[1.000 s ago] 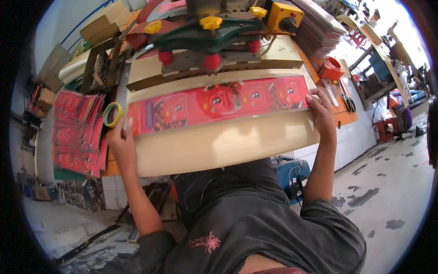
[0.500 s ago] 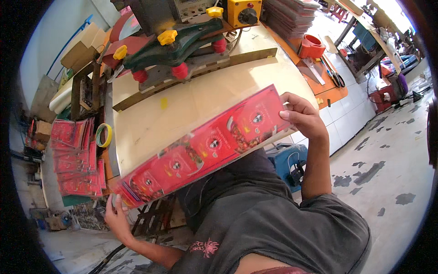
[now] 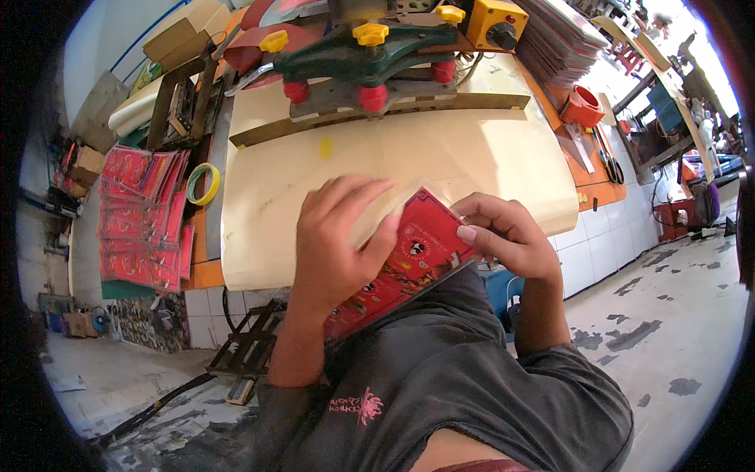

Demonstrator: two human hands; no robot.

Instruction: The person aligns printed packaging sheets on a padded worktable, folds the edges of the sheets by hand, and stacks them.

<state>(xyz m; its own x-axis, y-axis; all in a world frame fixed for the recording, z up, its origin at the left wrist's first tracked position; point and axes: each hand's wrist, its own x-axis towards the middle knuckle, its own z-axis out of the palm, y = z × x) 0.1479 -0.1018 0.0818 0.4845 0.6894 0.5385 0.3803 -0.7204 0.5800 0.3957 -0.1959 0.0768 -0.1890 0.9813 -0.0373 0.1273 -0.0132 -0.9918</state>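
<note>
A long red printed strip in glossy clear film [image 3: 421,259] lies slanted in front of my body, its lower left end partly hidden behind my left forearm. The thumb and fingers of my right hand [image 3: 511,240] pinch its upper right edge. Over the strip's upper left side is my left hand [image 3: 334,236], fingers apart and slightly blurred, the thumb close to the film near the top corner. Whether that thumb touches the film, I cannot tell. Beyond both hands spreads a cream sheet [image 3: 275,181] on the worktable.
A dark green press frame [image 3: 346,59] with yellow knobs and red feet stands at the back, above a long metal bar [image 3: 275,130]. Stacked red printed pieces [image 3: 141,220] and a yellow tape roll [image 3: 203,184] lie left. At right are a red tape dispenser [image 3: 582,106] and scissors [image 3: 607,157].
My left hand has left the strip's lower left end and moved up and right, near its top edge. The strip has swung steeper and closer to my body, still in my right hand.
</note>
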